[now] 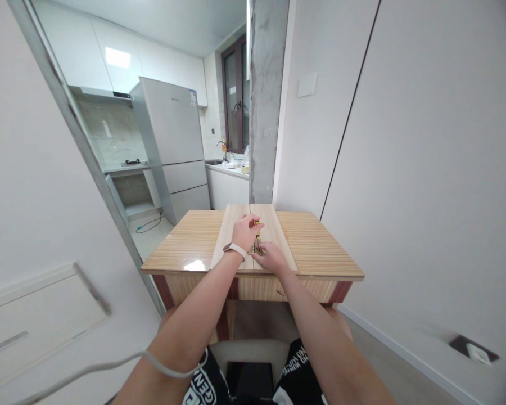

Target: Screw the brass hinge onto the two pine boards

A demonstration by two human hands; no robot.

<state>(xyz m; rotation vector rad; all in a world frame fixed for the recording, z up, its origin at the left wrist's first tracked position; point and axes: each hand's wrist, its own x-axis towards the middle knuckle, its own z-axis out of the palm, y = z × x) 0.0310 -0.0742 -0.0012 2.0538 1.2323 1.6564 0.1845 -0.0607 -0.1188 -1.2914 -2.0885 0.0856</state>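
Observation:
My left hand (244, 230), with a watch (233, 248) on its wrist, is closed around the yellow-and-black handle of a screwdriver (257, 222). The tool stands roughly upright, its lower end over a small brass-coloured hinge (256, 245). Low against that hinge, the fingers of my right hand (273, 256) are bent and pinch or press it; the exact contact is too small to make out. Both hands are above two pale wooden boards (276, 230) laid side by side, and the hinge lies at the seam between them.
The boards rest across a wood-grain table (316, 242) with a drawer (261, 288) in front. A white cable (109, 363) runs by my left arm. White walls stand at both sides. Beyond the table are a fridge (175, 124) and a sink counter (227, 177).

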